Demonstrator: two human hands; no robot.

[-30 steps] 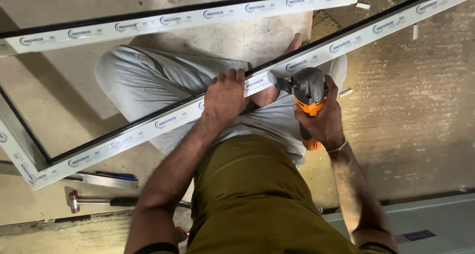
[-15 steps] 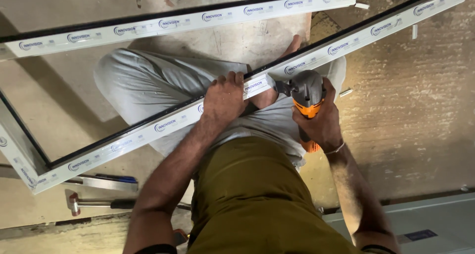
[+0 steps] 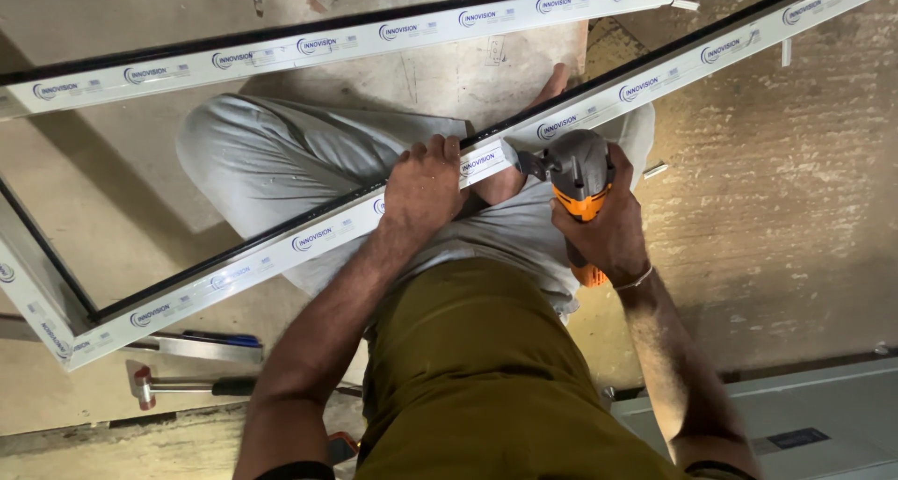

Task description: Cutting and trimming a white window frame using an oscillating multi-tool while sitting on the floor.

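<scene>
Frame (image 3: 309,239) rail lies diagonal across the person's lap, seated on the floor (image 3: 795,218); white profile with a black gasket along the inner edge.

Near: olive shirt, both forearms reaching forward. On the floor at the person's left, a hammer (image 3: 178,385) and a flat metal bar (image 3: 201,347), well apart from the hands.

Left hand (image 3: 426,192) is clamped over the rail, fingers curled over the far edge, palm pressing down.

Right hand (image 3: 608,227) is wrapped tight around the orange grip of the drill (image 3: 578,176). Grey head points left, bit touching the rail's side just beside the left hand. Can't tell the bit type or how deep it sits.

Far: the rail runs up-right to the corner at top; a second rail (image 3: 337,38) crosses the top of the view, third side at far left.

To do it well, my read:
- keep the drill square to the profile face, no tilt
- steady light push; thin plastic wall will likely crack or strip if forced
- left hand holds the rail dead, fingers clear of the bit line
- knee under the rail as backing
</scene>
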